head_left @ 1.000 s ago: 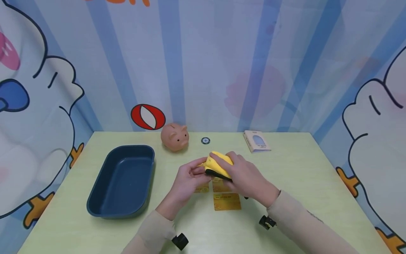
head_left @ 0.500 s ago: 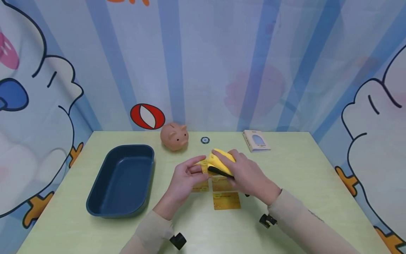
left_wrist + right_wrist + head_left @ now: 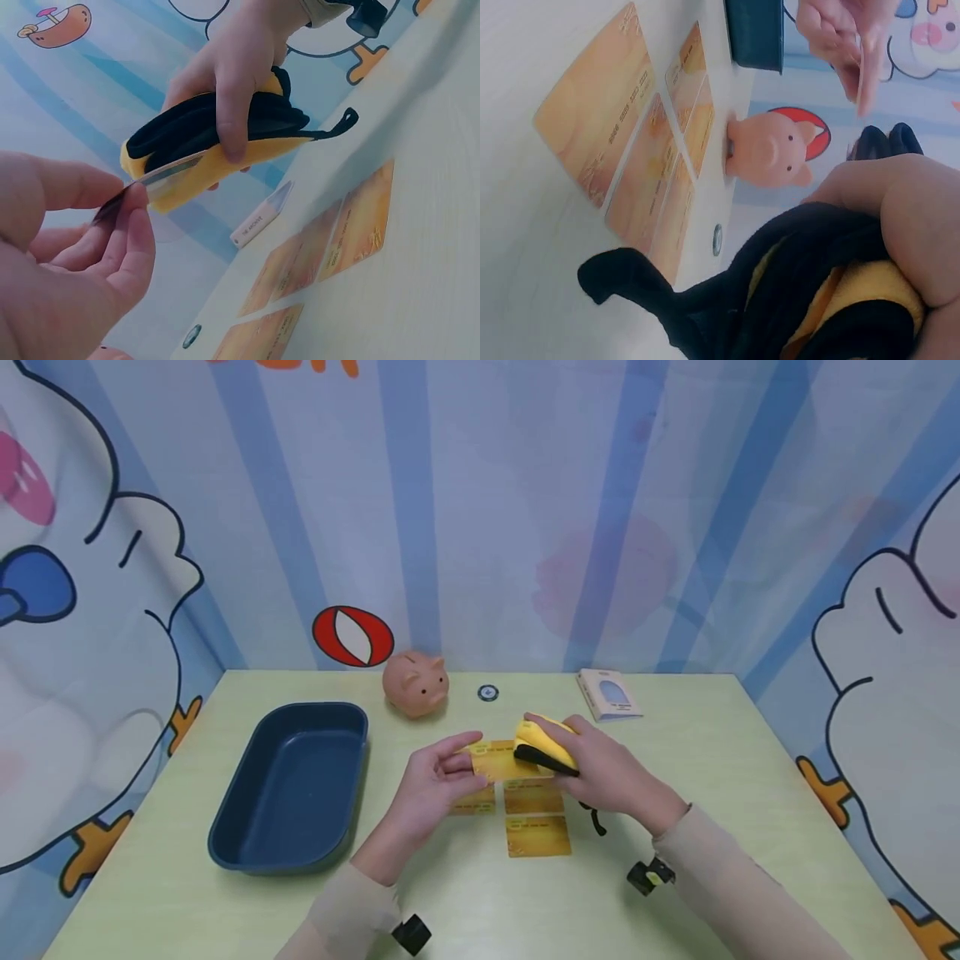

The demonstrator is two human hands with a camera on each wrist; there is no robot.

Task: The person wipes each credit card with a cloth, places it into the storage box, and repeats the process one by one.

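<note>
The grip of the left hand is pinching: thumb and fingers are pressed together on the near end of a gold card, with nothing but the card's thickness between them. The left wrist view confirms the pinch at the card's edge. The grip of the right hand is closed around a yellow-and-black plush pouch, spread only as wide as the pouch's body; one digit lies across its black side. A black strap hangs from the pouch below the right hand.

The held card is raised above the counter, between the two hands. Its far end meets the pouch in the head view; whether that end sits inside the pouch or merely against it cannot be told.

Several flat gold cards lie on the counter beneath the hands, set close together in rows, part of the group being hidden by the hands in the head view. Behind them rest a pink piggy bank, a small round chip and a pale box, near the rear edge. A dark blue tray stands to the left of the cards, apart from both hands.
</note>
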